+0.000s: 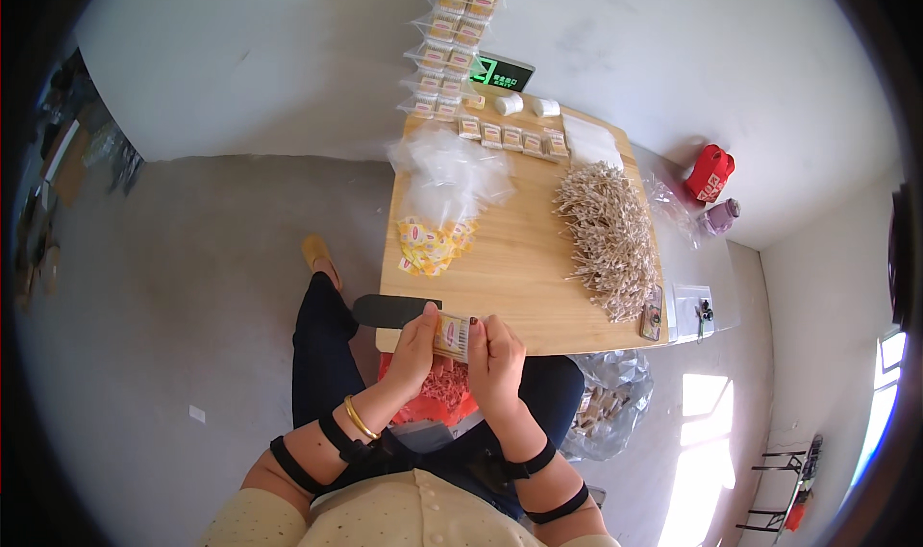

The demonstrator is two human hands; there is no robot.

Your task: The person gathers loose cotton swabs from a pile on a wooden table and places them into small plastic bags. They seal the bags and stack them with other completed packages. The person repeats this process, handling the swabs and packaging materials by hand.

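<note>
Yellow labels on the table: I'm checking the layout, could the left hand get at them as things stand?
Probably yes: the yellow labels lie just beyond the left hand, mostly uncovered, with bare tabletop in front. It holds a small pack, so would likely need freeing first.

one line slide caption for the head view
Left hand and right hand hold a small packet at a wooden table heaped with loose sticks on its right.

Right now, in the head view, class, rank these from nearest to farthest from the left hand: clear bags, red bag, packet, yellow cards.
1. Packet: held at the left hand's fingertips.
2. Yellow cards: ahead.
3. Clear bags: ahead, just beyond the cards.
4. Red bag: away to the right.
</note>
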